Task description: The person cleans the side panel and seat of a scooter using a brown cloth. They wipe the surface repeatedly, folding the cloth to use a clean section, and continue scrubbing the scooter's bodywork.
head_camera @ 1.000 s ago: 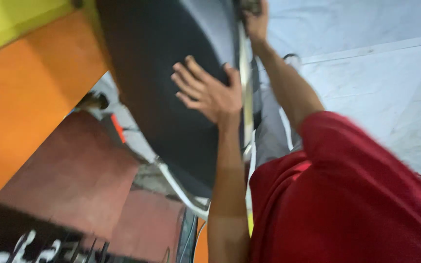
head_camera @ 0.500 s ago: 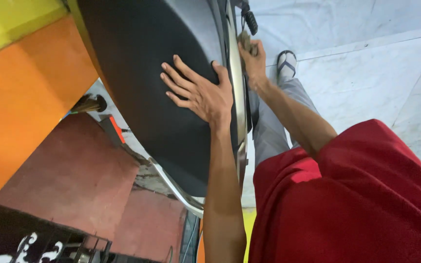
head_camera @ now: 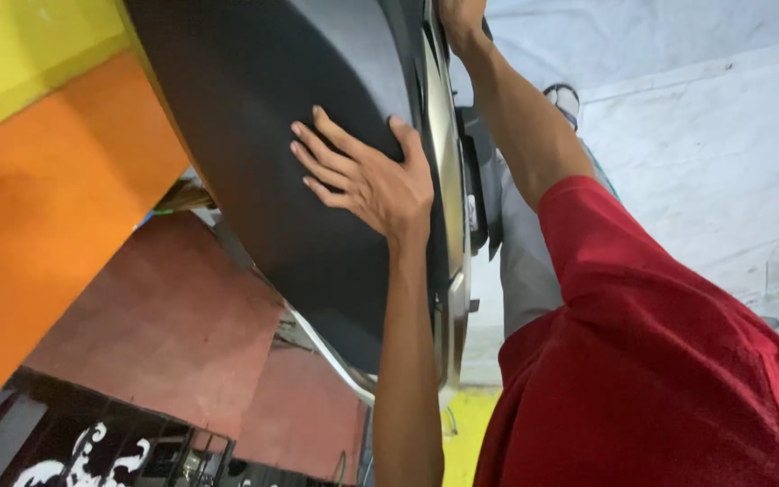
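The big black curved panel (head_camera: 281,135), matte and smooth, fills the upper left of our view, standing on edge against a beige rim (head_camera: 444,135) that runs down its right side. Our left hand (head_camera: 367,176) lies flat on its face, fingers spread wide, gripping nothing. Our right hand (head_camera: 459,13) reaches up along the rim at the top edge of the view; it is cut off, so we cannot tell whether it grips. To do this well, we judge, we keep the flat palm pressing evenly so the panel does not swing, and steady the edge above. Behind stand an orange and yellow wall (head_camera: 38,180); below lies grey floor (head_camera: 723,153).
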